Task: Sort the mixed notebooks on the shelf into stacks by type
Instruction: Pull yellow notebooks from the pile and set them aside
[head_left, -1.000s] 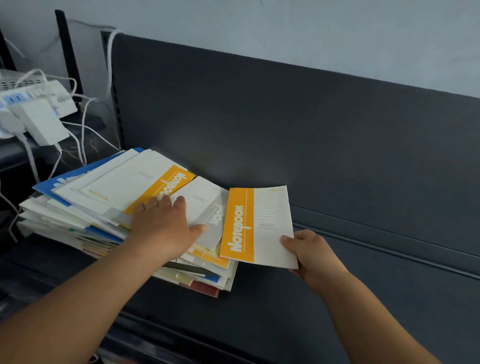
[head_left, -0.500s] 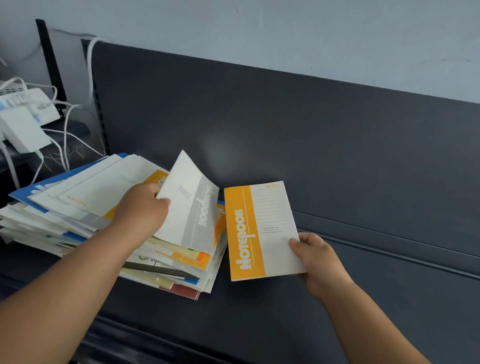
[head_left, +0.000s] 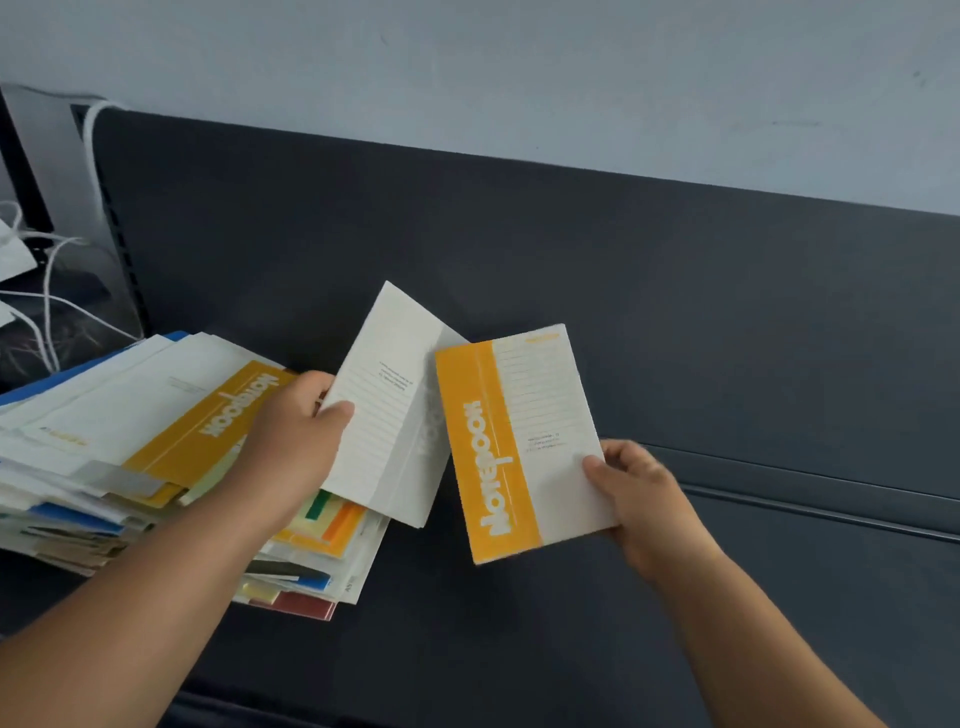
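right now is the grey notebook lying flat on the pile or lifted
Lifted: the left hand grips the grey notebook by its edge, tilted up above the pile.

Messy pile of mixed notebooks (head_left: 130, 467) sits at the left of the shelf (head_left: 727, 338). A white and grey notebook (head_left: 384, 415) is lifted off its right edge, tilted. Just right of it, an orange notebook (head_left: 519, 441) is up too, overlapping it a bit.

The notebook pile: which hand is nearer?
Left. The left hand, holding a pale notebook, is above the pile; the right hand, holding an orange notebook, is apart to its right.
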